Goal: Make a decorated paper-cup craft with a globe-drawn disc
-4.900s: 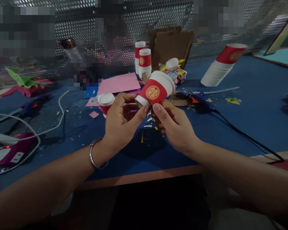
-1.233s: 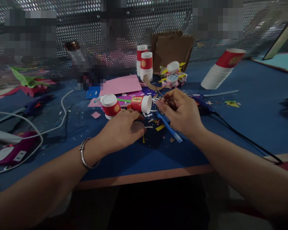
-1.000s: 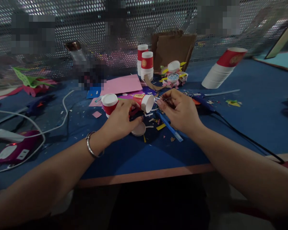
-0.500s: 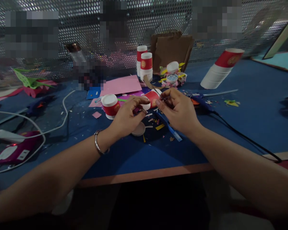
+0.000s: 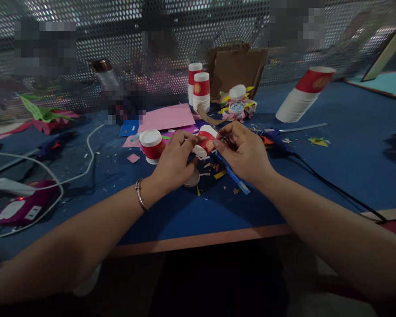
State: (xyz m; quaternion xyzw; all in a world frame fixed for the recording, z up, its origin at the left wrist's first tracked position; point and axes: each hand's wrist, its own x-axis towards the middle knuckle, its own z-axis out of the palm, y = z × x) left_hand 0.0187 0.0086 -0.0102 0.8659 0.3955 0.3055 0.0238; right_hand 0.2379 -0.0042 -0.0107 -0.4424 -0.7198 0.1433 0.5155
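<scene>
Red-and-white paper cup (image 5: 209, 133), gold-emblemed, tilted between left hand (image 5: 177, 155) and right hand (image 5: 247, 149). Left fingers touch cup; whether gripping, cannot tell. Right clasps slim dark metal tool (image 5: 229, 141). Best: steady wall lightly; keep tool tip clear of left fingers.

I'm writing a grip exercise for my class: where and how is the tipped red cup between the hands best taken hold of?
Probably grip the red cup around its red middle, pinching across the curve, from the side nearest the left hand. It is rounded and tipped, a white end facing near left; the right hand holds a dark thin tool on the other side.
</scene>
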